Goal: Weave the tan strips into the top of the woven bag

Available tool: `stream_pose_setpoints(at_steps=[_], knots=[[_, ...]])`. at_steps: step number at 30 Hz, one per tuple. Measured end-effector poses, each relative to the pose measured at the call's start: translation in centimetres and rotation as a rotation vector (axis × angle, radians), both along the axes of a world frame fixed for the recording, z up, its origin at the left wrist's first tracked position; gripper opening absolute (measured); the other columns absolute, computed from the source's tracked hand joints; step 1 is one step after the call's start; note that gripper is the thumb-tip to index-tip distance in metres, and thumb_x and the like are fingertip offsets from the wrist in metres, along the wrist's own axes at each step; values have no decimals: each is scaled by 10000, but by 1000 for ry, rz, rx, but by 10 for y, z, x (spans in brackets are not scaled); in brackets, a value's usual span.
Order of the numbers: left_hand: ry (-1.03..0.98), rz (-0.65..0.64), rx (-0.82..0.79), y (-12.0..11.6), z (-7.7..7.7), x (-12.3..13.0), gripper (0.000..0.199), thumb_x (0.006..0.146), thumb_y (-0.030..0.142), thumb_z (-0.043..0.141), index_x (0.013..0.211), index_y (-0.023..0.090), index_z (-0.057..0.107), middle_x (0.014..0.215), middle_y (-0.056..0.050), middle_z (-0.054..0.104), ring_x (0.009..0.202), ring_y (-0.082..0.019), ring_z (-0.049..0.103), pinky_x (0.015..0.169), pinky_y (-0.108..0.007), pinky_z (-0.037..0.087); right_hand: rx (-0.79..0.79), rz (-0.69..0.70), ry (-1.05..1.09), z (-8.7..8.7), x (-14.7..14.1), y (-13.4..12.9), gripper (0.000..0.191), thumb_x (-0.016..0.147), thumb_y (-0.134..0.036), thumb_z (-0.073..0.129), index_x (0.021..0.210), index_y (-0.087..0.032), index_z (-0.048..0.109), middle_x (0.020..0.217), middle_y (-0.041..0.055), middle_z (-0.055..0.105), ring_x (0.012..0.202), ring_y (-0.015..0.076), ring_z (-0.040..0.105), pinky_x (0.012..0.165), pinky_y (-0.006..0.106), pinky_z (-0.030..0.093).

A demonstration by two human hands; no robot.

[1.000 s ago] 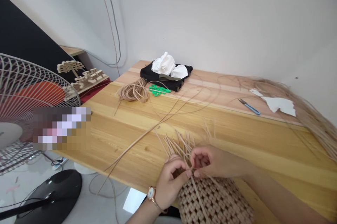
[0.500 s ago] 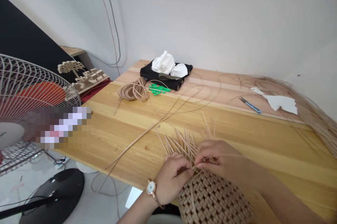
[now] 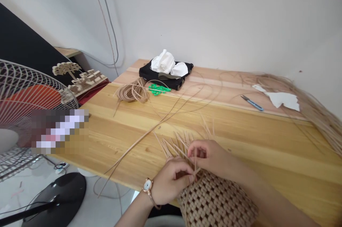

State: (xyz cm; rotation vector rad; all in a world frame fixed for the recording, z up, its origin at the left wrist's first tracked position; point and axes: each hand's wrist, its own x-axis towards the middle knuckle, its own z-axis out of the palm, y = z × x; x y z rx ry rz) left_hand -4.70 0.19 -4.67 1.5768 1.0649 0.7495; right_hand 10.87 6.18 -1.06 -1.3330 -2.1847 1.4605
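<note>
A brown woven piece [image 3: 217,202] with an open checked weave rests at the table's near edge, and loose strands [image 3: 172,147] fan out from its far side. My left hand [image 3: 176,177], wearing a wristwatch [image 3: 147,185], is closed at the piece's upper left edge, its thumb and forefinger pinching a strand there. Just to the right and above, my right hand [image 3: 207,154] has its fingers curled around a thin strand [image 3: 195,159] beside the same edge. The fingertips of both hands are close together and partly hide the strands between them.
Across the wooden table [image 3: 123,123] lie a coil of strands [image 3: 133,90], green pieces [image 3: 159,89], a black bag [image 3: 171,81] with white tissue [image 3: 163,61], blue snips [image 3: 252,103], torn paper [image 3: 283,100] and a long strand bundle [image 3: 315,113]. A fan [image 3: 32,95] stands left.
My right hand has moved left and slightly up, and its strand now rises upright instead of trailing right. My left hand stays at the woven edge. The view has shifted slightly.
</note>
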Motion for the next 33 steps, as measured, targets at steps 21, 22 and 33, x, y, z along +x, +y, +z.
stream_pose_setpoints(at_steps=[21, 22, 33], knots=[[-154, 9, 0, 0, -1, -4, 190, 780, 249, 559, 694, 119, 668, 675, -47, 595, 752, -150, 522, 755, -261, 369, 312, 289, -10, 2, 13, 2, 363, 829, -69, 362, 1023, -226, 625, 1003, 37, 554, 978, 142, 475, 879, 322, 370], [-181, 21, -9, 0, -2, -4, 185, 775, 249, 566, 701, 116, 672, 681, -52, 599, 755, -153, 527, 755, -265, 375, 349, 300, -76, 1, 13, 0, 324, 826, -90, 393, 973, -236, 641, 966, 35, 551, 955, 154, 475, 852, 332, 380], [-280, 213, -297, -7, -10, 3, 233, 719, 245, 607, 897, 98, 633, 739, -64, 621, 687, -149, 545, 655, -258, 418, 971, 362, -429, 6, 15, -44, 68, 709, -135, 603, 738, -192, 626, 920, 40, 608, 854, 203, 519, 745, 349, 424]])
